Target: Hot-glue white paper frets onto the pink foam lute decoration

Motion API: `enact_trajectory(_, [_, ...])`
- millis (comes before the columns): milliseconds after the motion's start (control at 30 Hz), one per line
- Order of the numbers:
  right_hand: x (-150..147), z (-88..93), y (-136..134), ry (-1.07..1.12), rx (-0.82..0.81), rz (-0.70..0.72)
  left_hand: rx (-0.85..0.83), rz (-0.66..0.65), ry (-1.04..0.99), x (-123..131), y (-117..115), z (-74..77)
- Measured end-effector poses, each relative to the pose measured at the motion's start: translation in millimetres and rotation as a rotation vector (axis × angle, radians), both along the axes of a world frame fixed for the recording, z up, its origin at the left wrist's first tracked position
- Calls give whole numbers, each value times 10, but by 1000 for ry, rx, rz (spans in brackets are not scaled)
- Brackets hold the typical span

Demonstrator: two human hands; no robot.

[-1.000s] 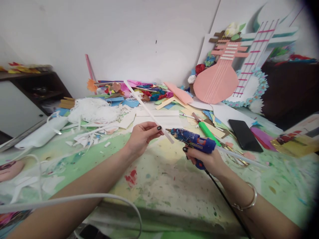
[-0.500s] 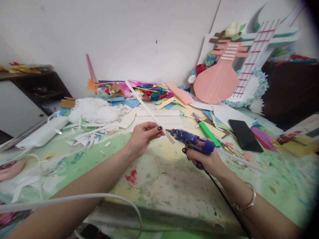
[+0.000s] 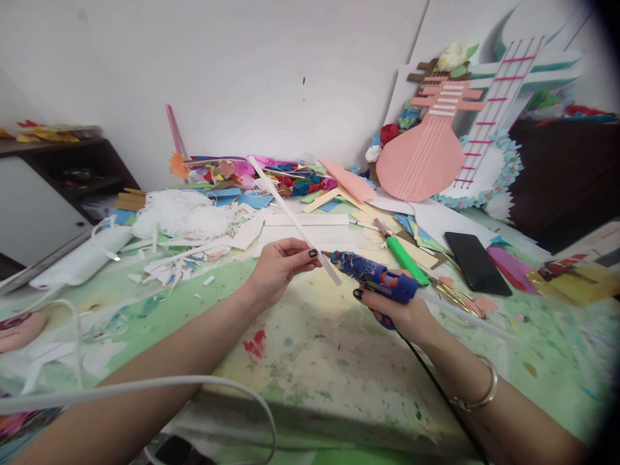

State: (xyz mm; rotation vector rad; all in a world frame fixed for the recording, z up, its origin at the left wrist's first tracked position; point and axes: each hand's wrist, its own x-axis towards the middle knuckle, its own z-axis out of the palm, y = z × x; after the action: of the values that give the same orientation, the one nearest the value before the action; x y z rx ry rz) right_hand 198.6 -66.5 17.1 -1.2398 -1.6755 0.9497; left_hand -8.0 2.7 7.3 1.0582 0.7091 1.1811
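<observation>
My left hand [image 3: 277, 266] is closed in a pinch on a long white strip [image 3: 290, 215] that slants up and away to the left over the table. My right hand [image 3: 400, 310] is wrapped round a blue glue gun [image 3: 375, 277] smeared with paint. The gun's nozzle touches the strip's near end, just right of my left fingertips. A clear glue stick juts from the back of the gun, and its black cord runs down along my right forearm. A bangle sits on my right wrist.
The green paint-stained table [image 3: 314, 349] carries white scraps [image 3: 179, 216], coloured paper [image 3: 271, 171], a green-handled knife [image 3: 404, 258], gold scissors [image 3: 455, 297] and a black phone [image 3: 477, 263]. A pink paper guitar [image 3: 426, 145] leans on the wall. Another person's hand [image 3: 17, 329] rests at far left.
The strip's far end has swung slightly to the right and the glue gun has shifted a little left along the strip's near end. Both hands stay closed.
</observation>
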Motion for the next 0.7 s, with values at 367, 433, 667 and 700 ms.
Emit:
enact_trajectory(367, [-22,25,-12,9,16,20,18,-55,13,-1,10,-37])
enact_trajectory(433, [-21,22,-14,15,14,24,19,-59,14,2,7,-38])
enact_trajectory(667, [-11,0,-5,9,23,29,11,-69,18,5,-4,-33])
enact_trajectory(700, [-11,0,-5,4,26,27,12,-70,20,6,-4,-32])
